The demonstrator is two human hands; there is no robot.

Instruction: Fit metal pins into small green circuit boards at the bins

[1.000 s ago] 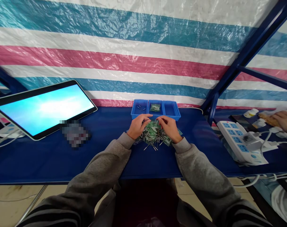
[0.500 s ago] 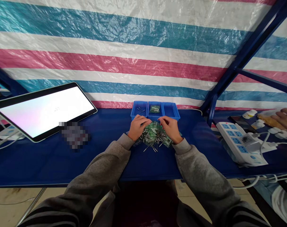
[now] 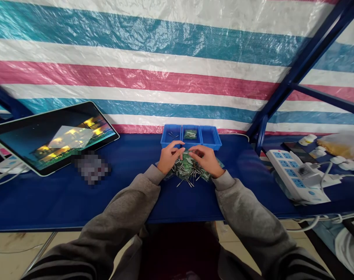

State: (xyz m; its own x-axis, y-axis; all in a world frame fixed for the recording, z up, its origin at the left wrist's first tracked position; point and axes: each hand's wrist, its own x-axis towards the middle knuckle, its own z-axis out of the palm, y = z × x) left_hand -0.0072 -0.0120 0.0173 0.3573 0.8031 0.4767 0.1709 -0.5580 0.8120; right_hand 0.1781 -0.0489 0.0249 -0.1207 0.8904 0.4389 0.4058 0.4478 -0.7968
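Observation:
A loose pile of thin metal bits [image 3: 181, 169] lies on the blue table, mixed with small green-tinted clear plastic bags [image 3: 189, 165]. At the pile's back left is my left hand [image 3: 168, 158], its index finger and thumb apart with a gap between them. Opposite it, my right hand [image 3: 209, 160] has its fingers curled toward the thumb over the back right of the pile; whatever they hold is too small to make out. Directly behind stands a blue three-compartment tray [image 3: 191, 146]: a few metal bits [image 3: 173, 134] left, a green-tinted bag [image 3: 190, 134] in the middle.
At the left, a tablet or monitor [image 3: 60, 136] leans with its screen lit, beside a pixelated patch [image 3: 92, 168]. To the right lie a white power strip [image 3: 296, 179] with plugs, small white bottles [image 3: 307, 140] and a plastic bag [image 3: 342, 144]. A blue metal frame [image 3: 282, 97] rises there.
My left finger and thumb have spread apart, and my right fingers have shifted slightly left and curled. The screen went from white to a night picture. Another person's hand at far right has left view.

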